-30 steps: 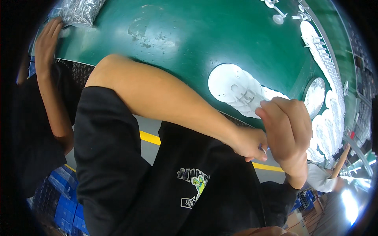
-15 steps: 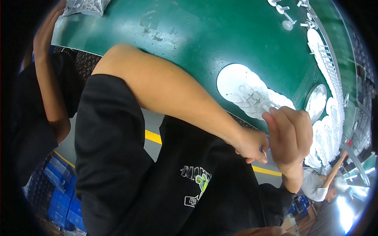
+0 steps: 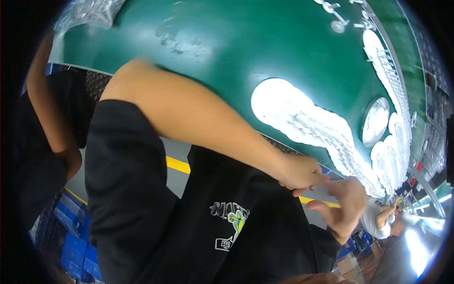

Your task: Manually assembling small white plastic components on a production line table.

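Observation:
My left hand is curled closed over the dark shirt front, just off the table edge. What it grips, if anything, is hidden in its fingers. Close on its right is my right hand, slightly blurred, with thumb and fingers apart and nothing visible between them. Its fingertips reach to the left hand's fingers. Beyond both hands, a row of overlapping round white plastic discs with small raised posts curves along the green table.
A shiny round dish stands right of the discs, beside another long line of white parts. Loose white stemmed pieces lie at the far right. A clear plastic bag is far left. A neighbour's arm is at left, above blue boxes.
My right hand has dropped from above the discs down beside my left hand, and its pinched fingers have spread. The left hand stays closed nearly in place. The view has shifted slightly.

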A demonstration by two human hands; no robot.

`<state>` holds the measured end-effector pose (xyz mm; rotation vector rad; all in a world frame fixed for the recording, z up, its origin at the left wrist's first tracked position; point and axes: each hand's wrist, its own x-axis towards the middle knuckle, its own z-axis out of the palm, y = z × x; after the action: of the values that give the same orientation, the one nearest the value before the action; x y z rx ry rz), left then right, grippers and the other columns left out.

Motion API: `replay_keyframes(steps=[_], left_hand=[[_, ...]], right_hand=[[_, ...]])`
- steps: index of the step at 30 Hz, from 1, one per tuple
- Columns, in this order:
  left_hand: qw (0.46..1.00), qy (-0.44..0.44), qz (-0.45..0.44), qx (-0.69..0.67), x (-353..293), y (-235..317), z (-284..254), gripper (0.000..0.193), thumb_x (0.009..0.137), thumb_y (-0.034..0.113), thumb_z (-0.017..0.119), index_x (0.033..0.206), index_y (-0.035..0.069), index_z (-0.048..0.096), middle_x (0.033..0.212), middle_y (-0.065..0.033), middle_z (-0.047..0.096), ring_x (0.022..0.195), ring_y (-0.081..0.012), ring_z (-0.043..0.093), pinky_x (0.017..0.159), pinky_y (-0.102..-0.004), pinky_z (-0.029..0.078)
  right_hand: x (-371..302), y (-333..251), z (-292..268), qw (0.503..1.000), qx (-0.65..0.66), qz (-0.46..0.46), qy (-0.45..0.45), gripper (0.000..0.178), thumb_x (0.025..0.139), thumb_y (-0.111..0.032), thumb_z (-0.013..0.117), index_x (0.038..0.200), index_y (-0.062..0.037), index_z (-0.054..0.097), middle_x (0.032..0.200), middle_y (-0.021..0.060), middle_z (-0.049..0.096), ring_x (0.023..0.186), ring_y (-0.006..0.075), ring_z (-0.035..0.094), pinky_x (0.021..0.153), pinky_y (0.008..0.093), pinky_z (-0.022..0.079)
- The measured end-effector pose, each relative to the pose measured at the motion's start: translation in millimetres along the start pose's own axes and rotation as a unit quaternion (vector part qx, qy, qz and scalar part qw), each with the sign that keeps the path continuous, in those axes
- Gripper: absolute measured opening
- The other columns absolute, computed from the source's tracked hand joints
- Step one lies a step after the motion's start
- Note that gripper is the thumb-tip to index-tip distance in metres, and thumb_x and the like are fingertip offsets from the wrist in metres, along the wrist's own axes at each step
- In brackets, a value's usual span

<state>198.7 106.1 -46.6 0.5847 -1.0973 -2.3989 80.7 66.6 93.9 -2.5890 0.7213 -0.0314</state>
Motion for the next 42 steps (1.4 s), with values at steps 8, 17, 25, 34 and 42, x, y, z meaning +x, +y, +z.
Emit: replay_keyframes(steps=[8, 17, 25, 34, 42], left_hand=[[0.999, 0.030, -0.033, -0.031, -15.7, 13.7, 0.6, 0.025, 0.101, 0.026, 0.036, 0.097, 0.003, 0.045, 0.068, -0.0040, 0.048, 0.059, -0.0119, 0.046, 0.053, -0.0277, 0.038], [0.997, -0.011, -0.060, 0.045, -18.1, 14.4, -0.7, 0.026, 0.097, 0.027, 0.049, 0.107, 0.002, 0.049, 0.074, -0.0042, 0.055, 0.062, -0.0096, 0.050, 0.055, -0.0263, 0.040], [0.996, -0.002, -0.068, 0.055, -17.3, 11.1, -4.3, 0.019, 0.092, 0.021, 0.056, 0.096, 0.002, 0.054, 0.070, -0.0021, 0.057, 0.059, -0.0083, 0.050, 0.054, -0.0249, 0.039], [0.995, 0.009, -0.086, 0.052, -16.4, 13.5, -7.0, 0.018, 0.090, 0.019, 0.057, 0.096, 0.002, 0.055, 0.069, -0.0037, 0.059, 0.060, -0.0094, 0.053, 0.055, -0.0256, 0.041], [0.992, 0.051, -0.100, 0.052, -17.0, 8.5, -6.4, 0.024, 0.082, 0.011, 0.059, 0.102, -0.002, 0.054, 0.084, -0.0086, 0.060, 0.072, -0.0138, 0.057, 0.066, -0.0260, 0.045]], right_hand=[[-40.9, 25.1, 47.4, 0.997, 0.067, 0.012, 0.038, 0.030, 0.067, -0.009, 0.080, 0.083, -0.0054, 0.054, 0.073, 0.0095, 0.060, 0.058, 0.0251, 0.054, 0.052, 0.0356, 0.041], [-60.1, 76.2, 1.1, 0.968, -0.068, 0.088, 0.223, 0.019, 0.068, 0.013, 0.066, 0.082, 0.0008, 0.062, 0.079, 0.0107, 0.064, 0.068, 0.0214, 0.060, 0.059, 0.0290, 0.046], [-53.5, 196.8, -7.9, 0.964, -0.135, 0.117, 0.199, 0.013, 0.077, 0.009, 0.067, 0.088, 0.0016, 0.066, 0.086, 0.0110, 0.064, 0.070, 0.0178, 0.060, 0.059, 0.0272, 0.047], [-41.1, 164.4, -12.9, 0.986, -0.130, 0.055, 0.087, 0.017, 0.072, 0.010, 0.068, 0.087, 0.0017, 0.064, 0.083, 0.0115, 0.061, 0.070, 0.0249, 0.059, 0.060, 0.0308, 0.047], [-42.7, 177.2, -18.6, 0.984, -0.147, 0.054, 0.085, 0.020, 0.072, 0.012, 0.065, 0.090, 0.0017, 0.063, 0.084, 0.0119, 0.060, 0.070, 0.0253, 0.059, 0.060, 0.0320, 0.047]])
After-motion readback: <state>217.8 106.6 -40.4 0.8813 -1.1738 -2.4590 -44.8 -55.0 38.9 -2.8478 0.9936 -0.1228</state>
